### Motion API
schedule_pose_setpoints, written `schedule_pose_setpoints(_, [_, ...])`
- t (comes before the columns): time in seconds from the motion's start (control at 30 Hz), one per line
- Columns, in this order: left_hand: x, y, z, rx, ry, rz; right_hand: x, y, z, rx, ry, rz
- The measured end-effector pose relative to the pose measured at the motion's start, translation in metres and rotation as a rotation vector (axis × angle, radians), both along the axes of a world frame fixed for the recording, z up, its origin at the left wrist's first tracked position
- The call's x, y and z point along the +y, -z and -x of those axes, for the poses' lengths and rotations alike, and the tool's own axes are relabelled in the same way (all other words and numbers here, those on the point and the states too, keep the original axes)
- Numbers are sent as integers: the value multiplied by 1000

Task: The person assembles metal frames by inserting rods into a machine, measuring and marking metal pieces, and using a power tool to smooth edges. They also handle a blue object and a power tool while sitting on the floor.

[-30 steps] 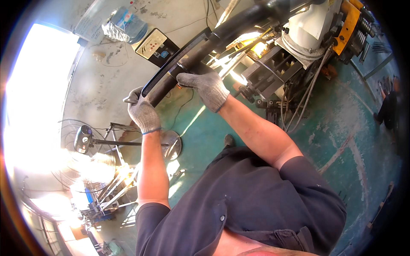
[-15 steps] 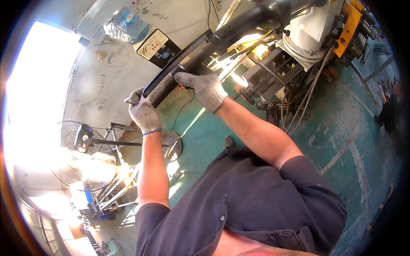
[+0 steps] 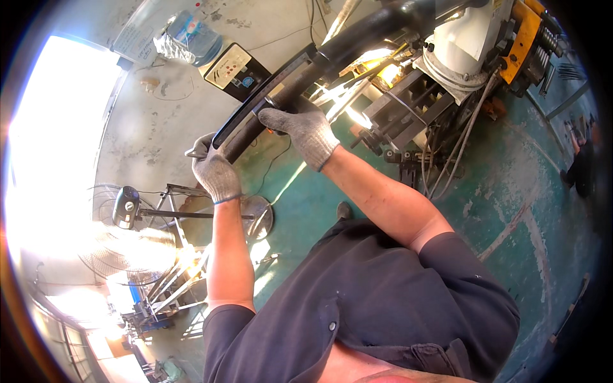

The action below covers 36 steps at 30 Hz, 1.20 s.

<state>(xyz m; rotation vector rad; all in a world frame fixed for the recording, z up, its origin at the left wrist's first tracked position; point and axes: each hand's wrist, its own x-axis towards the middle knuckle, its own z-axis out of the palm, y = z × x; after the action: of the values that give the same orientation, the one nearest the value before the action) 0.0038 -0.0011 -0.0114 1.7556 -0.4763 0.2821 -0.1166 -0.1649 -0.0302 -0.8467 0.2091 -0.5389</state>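
Two gloved hands, left hand (image 3: 216, 173) and right hand (image 3: 300, 131), on long black bar (image 3: 332, 51), slanting upward-right.

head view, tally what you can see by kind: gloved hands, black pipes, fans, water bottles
gloved hands: 2, left and right
long black pipe: 1
standing fan: 1
large water bottle: 1
total: 5
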Motion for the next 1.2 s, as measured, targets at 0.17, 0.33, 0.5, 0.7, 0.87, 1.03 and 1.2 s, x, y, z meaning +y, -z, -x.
schedule_pose_setpoints(0.17, [5, 3, -5, 5, -14, -8, 2, 4, -2, -12, -1, 16])
schedule_pose_setpoints(0.33, [-6, -8, 11, 52, -15, 37, -1, 5, -2, 21, -10, 21])
schedule_pose_setpoints(0.5, [-3, -8, 10, 55, -22, 27, 1, 2, -1, 52, 7, 55])
schedule_pose_setpoints(0.7, [-3, -8, 10, 63, -24, 33, 0, -2, 2, 87, 24, 99])
schedule_pose_setpoints(0.87, [-3, -6, 9, 26, -19, 10, 0, -11, 14, 96, 11, 96])
schedule_pose_setpoints(1.03, [-4, -4, 8, 44, -10, 44, 0, 2, 16, 158, 56, 164])
schedule_pose_setpoints(1.2, [1, -2, 6, 62, 9, 98, 6, -9, 35, 194, -15, 96])
